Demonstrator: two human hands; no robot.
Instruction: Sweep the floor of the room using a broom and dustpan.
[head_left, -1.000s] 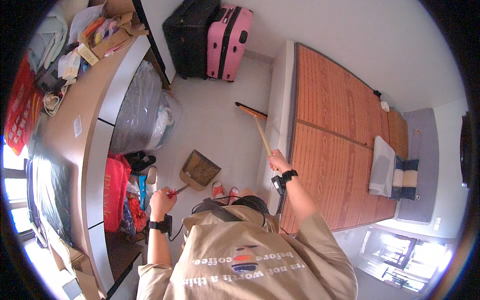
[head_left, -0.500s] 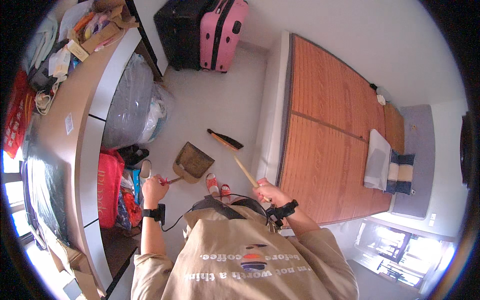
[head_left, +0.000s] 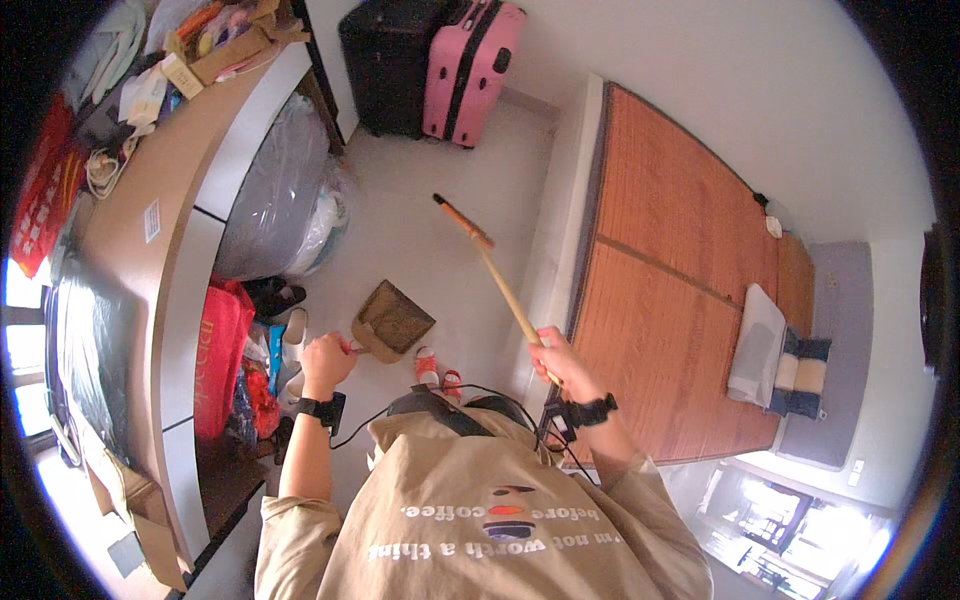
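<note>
A long-handled dustpan point(head_left: 394, 319) with a brownish pan is near the floor in front of my feet. My left hand point(head_left: 328, 362) is closed round its handle. In my right hand point(head_left: 560, 360) is the pale wooden handle of a broom point(head_left: 505, 285), gripped with the fingers wrapped round it. The broom's narrow orange head points away, beyond the dustpan and to its right. Its dark bristles hardly show from this angle, and I cannot tell whether they touch the floor. My red shoes point(head_left: 427, 366) are just nearer than the pan.
On the right lies a bed point(head_left: 660, 280) with a reddish-brown mat. To the left stands a cabinet point(head_left: 150, 290), with plastic-wrapped bundles point(head_left: 275, 200), a red bag point(head_left: 222, 350) and shoes point(head_left: 272, 298) beside it. Black and pink suitcases point(head_left: 475, 75) stand at the far end of the pale floor point(head_left: 395, 215).
My right hand has swung the broom farther out and turned its head, so the bristles that faced up now barely show. My left hand has shifted slightly with the dustpan's handle.
</note>
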